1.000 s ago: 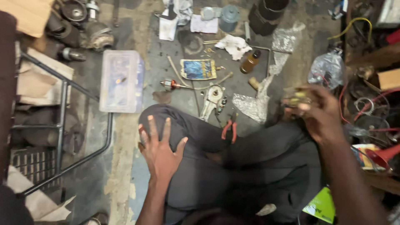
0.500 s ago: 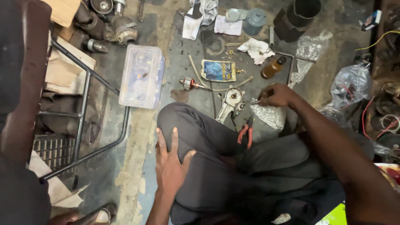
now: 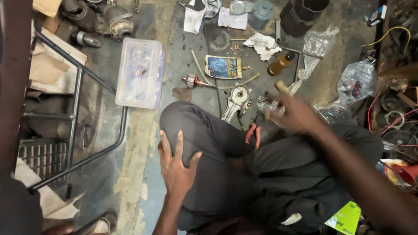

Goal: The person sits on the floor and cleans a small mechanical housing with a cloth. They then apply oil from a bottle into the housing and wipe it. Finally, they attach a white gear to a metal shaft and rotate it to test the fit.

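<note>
Your left hand (image 3: 176, 167) lay flat and open on your knee (image 3: 196, 130), holding nothing and seemingly propping you as you leaned forward. Your right hand (image 3: 292, 114) reached out over the floor (image 3: 183, 65) toward a clear plastic bag (image 3: 272, 105) touching its fingers; motion blur hid whether it gripped anything. Red-handled pliers (image 3: 252, 134) rested on your lap just beside it, with a metal housing (image 3: 237, 100) and a brown bottle (image 3: 281, 64) lying within reach ahead.
</note>
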